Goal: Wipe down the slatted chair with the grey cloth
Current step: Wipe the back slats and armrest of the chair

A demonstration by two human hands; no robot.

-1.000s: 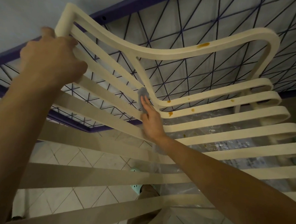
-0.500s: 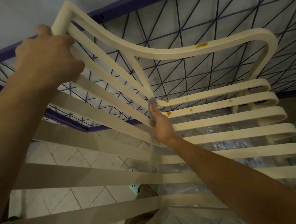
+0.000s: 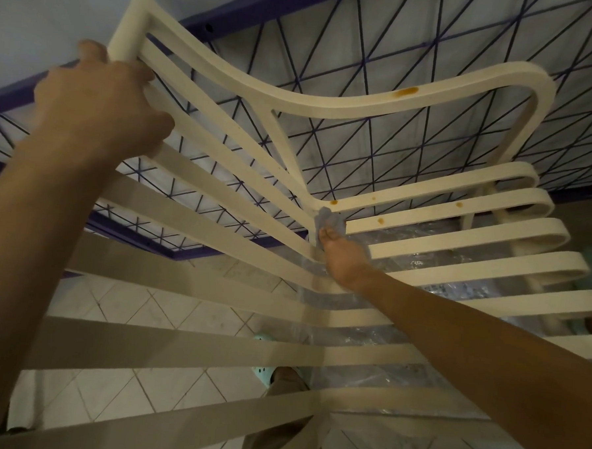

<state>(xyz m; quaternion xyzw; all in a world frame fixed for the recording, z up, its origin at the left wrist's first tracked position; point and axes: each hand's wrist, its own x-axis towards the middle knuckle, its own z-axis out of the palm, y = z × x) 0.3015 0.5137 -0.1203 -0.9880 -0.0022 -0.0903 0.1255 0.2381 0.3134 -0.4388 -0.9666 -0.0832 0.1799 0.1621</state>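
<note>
A cream slatted chair (image 3: 328, 102) fills the view, tilted toward me, its slats running left to right. My left hand (image 3: 102, 101) grips the upper slats near the chair's top left corner. My right hand (image 3: 344, 261) holds a small grey cloth (image 3: 329, 222) and presses it against the slats where they bend at the centre strut. Orange-brown stains dot the frame (image 3: 406, 91) and the slats (image 3: 380, 221) just right of the cloth.
Behind the chair stands a purple-framed panel with a dark triangular grid (image 3: 434, 36). Clear plastic sheeting (image 3: 405, 264) lies under the seat on a pale tiled floor (image 3: 124, 397). My foot in a mint clog (image 3: 263, 372) shows below.
My right hand has slid the cloth to the right along the slats, from left of the centre strut into the bend. My left hand keeps its grip.
</note>
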